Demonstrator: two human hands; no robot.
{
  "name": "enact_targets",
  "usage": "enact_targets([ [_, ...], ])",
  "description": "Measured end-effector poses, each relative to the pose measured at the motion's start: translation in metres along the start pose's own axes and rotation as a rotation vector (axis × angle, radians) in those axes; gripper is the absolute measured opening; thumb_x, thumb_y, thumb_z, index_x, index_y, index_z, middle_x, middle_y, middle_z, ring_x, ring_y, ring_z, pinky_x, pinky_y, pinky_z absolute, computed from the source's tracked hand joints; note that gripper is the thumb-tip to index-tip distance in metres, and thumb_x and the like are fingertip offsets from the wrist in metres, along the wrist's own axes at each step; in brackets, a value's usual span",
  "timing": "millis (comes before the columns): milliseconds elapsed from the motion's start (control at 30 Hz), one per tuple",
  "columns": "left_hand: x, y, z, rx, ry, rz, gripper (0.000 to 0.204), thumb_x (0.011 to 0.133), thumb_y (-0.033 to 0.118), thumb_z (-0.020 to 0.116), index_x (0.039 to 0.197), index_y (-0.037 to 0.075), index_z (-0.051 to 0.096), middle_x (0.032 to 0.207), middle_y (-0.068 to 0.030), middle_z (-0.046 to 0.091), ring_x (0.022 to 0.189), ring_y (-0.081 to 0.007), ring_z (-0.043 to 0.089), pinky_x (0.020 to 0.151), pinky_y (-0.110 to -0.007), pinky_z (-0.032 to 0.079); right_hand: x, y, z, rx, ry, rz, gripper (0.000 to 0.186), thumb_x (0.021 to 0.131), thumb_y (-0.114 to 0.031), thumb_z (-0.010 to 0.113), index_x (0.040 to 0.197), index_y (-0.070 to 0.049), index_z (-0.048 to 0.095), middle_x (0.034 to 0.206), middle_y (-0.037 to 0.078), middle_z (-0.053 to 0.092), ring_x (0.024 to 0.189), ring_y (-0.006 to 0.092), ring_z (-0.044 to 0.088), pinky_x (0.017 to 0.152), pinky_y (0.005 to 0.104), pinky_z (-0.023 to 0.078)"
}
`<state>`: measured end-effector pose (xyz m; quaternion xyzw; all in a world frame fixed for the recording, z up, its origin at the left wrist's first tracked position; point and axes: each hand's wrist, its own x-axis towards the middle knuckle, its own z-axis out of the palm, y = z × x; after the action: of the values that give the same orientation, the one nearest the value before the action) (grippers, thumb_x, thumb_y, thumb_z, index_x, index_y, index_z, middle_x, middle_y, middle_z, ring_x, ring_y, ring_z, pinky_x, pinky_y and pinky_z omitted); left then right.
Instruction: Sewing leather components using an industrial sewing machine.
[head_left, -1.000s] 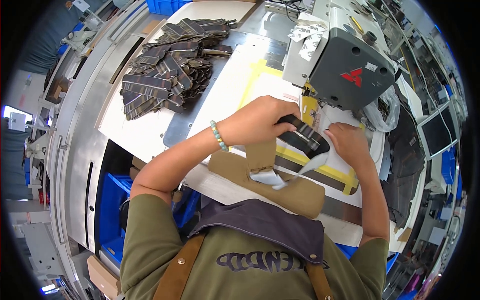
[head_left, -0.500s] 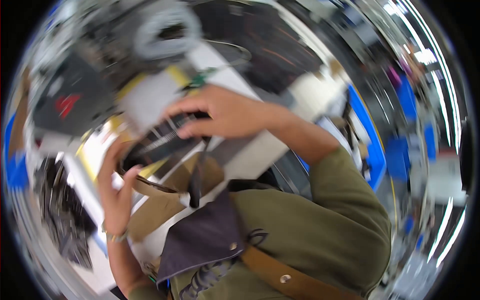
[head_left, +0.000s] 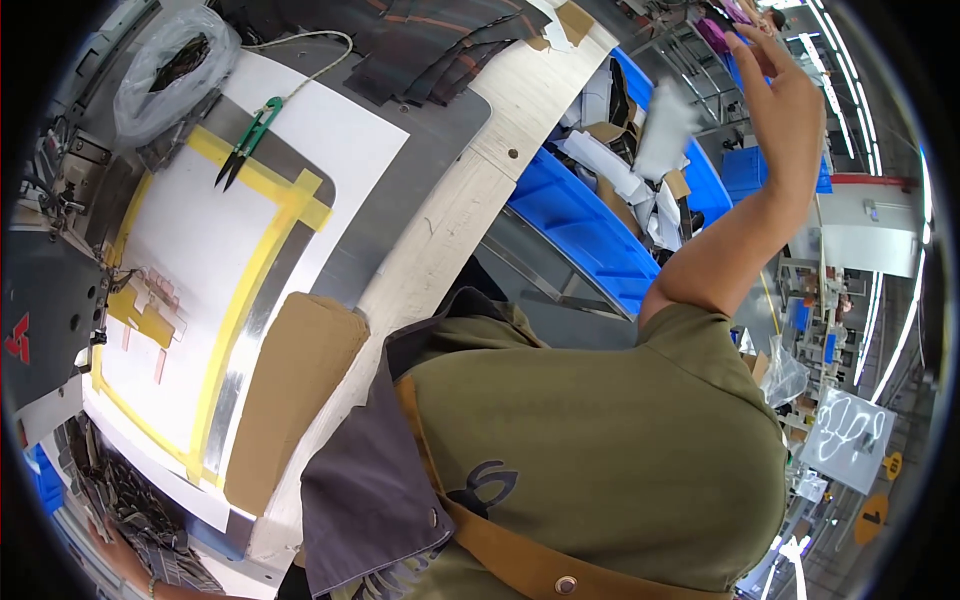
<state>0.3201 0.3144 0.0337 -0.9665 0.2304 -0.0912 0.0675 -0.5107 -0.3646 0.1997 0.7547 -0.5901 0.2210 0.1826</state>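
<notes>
Grey casing marks the sewing machine at the far left. Below it, at the picture's lower edge, the left hand is at the pile of dark striped strips; its fingers are indistinct, so whether it grips a strip cannot be told. The forearm enters low and reaches away, mostly out of frame.

Rightward lie a clear plastic bag, a white board edged with yellow tape, green scissors lying across the tape, and a brown pad at the table edge. Beyond stands a blue bin of scraps. A blurred pale sheet shows over it; contact cannot be confirmed.

Farthest right, the right hand is raised, elbow bent, fingers loosely curled and thumb apart, nothing visible in it.

Judgement: the step in hand appears to be discarding the sheet while attending to the strips. The next move calls for a fingertip hold on one strip, separated from its neighbours.
</notes>
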Motion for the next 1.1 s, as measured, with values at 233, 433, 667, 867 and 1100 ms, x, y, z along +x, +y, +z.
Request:
enact_targets([
  [233,0.013,-0.067,0.055,-0.116,-0.241,0.016,0.061,0.111,0.02,0.056,0.169,0.006,0.044,0.172,-0.0214,0.047,0.16,-0.0379,0.042,0.132,-0.044,0.031,0.007,-0.076,0.049,0.416,-0.212,-0.351,0.034,0.105,-0.031,0.076,0.129,-0.008,0.08,0.097,0.007,0.079,0.085,0.0097,0.065,0.077,0.0285,0.052],
  [433,0.014,-0.053,0.053,-0.1,-0.177,-0.01,0.069,0.093,-0.013,0.056,0.16,0.004,0.055,0.157,-0.0214,0.064,0.148,-0.0368,0.059,0.124,-0.043,0.044,0.031,-0.151,0.113,0.535,-0.312,-0.581,0.036,0.1,-0.042,0.074,0.121,-0.014,0.083,0.092,0.013,0.079,0.085,0.0316,0.075,0.077,0.0423,0.057],
  [667,-0.011,-0.043,0.065,0.124,0.046,-0.201,0.047,0.106,0.012,0.051,0.149,0.02,0.067,0.132,-0.0218,0.076,0.117,-0.0428,0.073,0.095,-0.054,0.058,0.06,-0.204,0.202,0.486,-0.457,-0.516,0.033,0.1,-0.04,0.074,0.118,-0.014,0.083,0.095,0.008,0.081,0.091,0.0316,0.077,0.084,0.0432,0.06],
  [867,-0.044,-0.073,0.032,0.284,0.367,-0.18,0.046,0.108,0.013,0.047,0.149,0.016,0.067,0.133,-0.0187,0.077,0.115,-0.0415,0.073,0.093,-0.054,0.058,0.074,-0.203,0.218,0.601,-0.464,-0.529,0.035,0.1,-0.04,0.074,0.118,-0.012,0.083,0.098,0.01,0.082,0.09,0.0327,0.077,0.083,0.0441,0.059],
  [1100,-0.044,0.04,-0.044,0.462,0.38,0.062,0.042,0.107,0.013,0.054,0.146,0.014,0.068,0.112,-0.0218,0.078,0.105,-0.042,0.075,0.084,-0.054,0.06,0.069,-0.228,0.195,0.735,-0.55,-0.64,0.034,0.104,-0.031,0.075,0.125,-0.004,0.08,0.087,0.007,0.075,0.079,0.0136,0.065,0.075,0.0312,0.051],
])
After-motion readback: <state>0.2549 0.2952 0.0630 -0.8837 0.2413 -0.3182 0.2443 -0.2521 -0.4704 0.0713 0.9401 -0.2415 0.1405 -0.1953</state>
